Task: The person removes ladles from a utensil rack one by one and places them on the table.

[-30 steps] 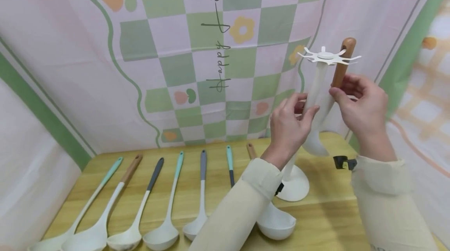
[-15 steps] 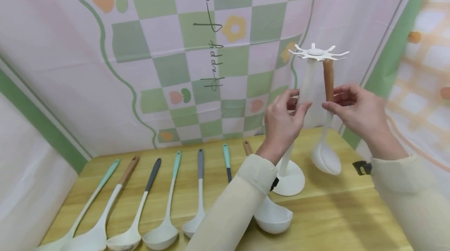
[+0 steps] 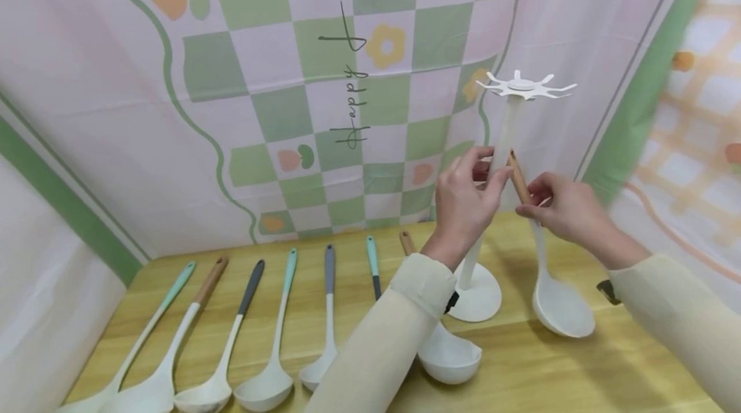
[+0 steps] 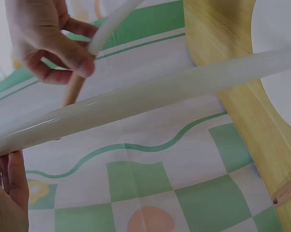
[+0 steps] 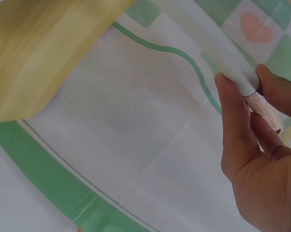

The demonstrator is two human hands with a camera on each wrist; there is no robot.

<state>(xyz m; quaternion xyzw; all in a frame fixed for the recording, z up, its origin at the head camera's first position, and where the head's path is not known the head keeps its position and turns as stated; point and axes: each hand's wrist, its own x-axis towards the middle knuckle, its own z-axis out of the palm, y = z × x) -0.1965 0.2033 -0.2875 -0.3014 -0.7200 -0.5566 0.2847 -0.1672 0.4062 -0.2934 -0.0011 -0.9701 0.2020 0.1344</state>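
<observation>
My left hand [image 3: 466, 204] grips the white pole [image 3: 507, 133] of an upright utensil stand, thumb on the near side. A ring of thin hooks [image 3: 521, 86] tops the pole, and a round base [image 3: 477, 297] rests on the table. To the right, my right hand [image 3: 570, 217] pinches a white ladle by the lower end of its wooden handle [image 3: 519, 178]. This ladle hangs tilted, handle tip close to the pole and well below the hooks, bowl [image 3: 563, 307] low on the right. In the left wrist view, the pole crosses in front of the handle [image 4: 74, 89].
Several white-headed utensils lie side by side on the wooden table [image 3: 509, 368], among them a slotless ladle with a mint handle [image 3: 291, 268]. Another ladle bowl [image 3: 450, 358] shows beyond my left sleeve [image 3: 382, 342], which covers part of the row. A patterned cloth [image 3: 278, 123] hangs behind.
My right hand has brought the ladle down, its handle passing from up between the hooks to below them, while the bowl swung out rightward. My left hand keeps its grip on the pole.
</observation>
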